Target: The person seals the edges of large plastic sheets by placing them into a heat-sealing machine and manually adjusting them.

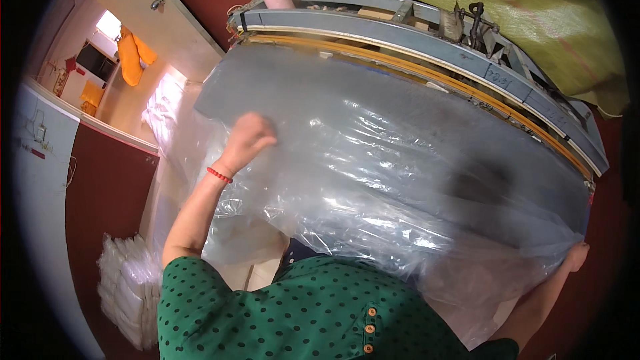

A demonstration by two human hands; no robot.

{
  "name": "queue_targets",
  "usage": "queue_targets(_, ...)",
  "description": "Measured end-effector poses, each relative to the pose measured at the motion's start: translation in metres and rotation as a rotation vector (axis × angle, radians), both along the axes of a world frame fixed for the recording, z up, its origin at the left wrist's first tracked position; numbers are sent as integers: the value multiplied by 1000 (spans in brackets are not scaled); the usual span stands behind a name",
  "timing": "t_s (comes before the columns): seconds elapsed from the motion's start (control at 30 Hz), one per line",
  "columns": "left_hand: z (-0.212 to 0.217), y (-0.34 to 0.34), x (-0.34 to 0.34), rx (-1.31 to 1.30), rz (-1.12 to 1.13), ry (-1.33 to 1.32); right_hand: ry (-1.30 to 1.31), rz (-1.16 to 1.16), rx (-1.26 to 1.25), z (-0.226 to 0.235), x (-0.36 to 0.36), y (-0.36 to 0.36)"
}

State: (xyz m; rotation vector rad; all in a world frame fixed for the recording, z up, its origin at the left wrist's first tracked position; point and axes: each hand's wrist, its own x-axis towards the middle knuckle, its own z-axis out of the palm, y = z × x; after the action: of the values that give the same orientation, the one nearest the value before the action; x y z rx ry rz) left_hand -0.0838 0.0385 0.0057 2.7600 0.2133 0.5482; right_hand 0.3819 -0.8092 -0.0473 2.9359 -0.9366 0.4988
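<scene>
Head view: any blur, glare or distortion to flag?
Head view: the left hand is motion-blurred on the clear plastic sheet; the sheet carries streaky white glare; the grey machine bar bends with the fisheye; black vignette fills the corners; the window is blown out. The right hand grips the sheet's edge, fairly sharp.

Warm indoor light, glare on plastic sheet (pixel 373 160), fisheye-bent edges, dark rim.
</scene>
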Motion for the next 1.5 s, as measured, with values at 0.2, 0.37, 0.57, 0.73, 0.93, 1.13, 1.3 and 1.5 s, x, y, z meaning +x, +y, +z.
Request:
queue_targets(0.2,-38,-44,-33,188,148,-38,-37,14,-19,-7,6,-10)
queue_targets(0.37,-85,-56,-28,107,430,-12,-14,7,-69,-7,8,-12)
queue_targets(0.57,-113,-49,-26,54,479,45,-27,15,-16,-9,11,-15)
queue_targets(0.73,-116,-56,-23,117,338,185,-66,27,-31,-10,9,-15)
queue_targets(0.93,-105,-62,-35,79,179,-10,-95,53,-91,-7,3,-8)
queue_targets(1.13,-68,-67,-43,-339,204,6,-96,37,-64,-1,-1,1)
queue_targets(1.3,-2,-43,-12,-788,513,-302,-103,41,-43,-3,1,-4)
queue_targets(1.5,5,18,85,-93,209,-200,-368,316,598,-16,0,-55)
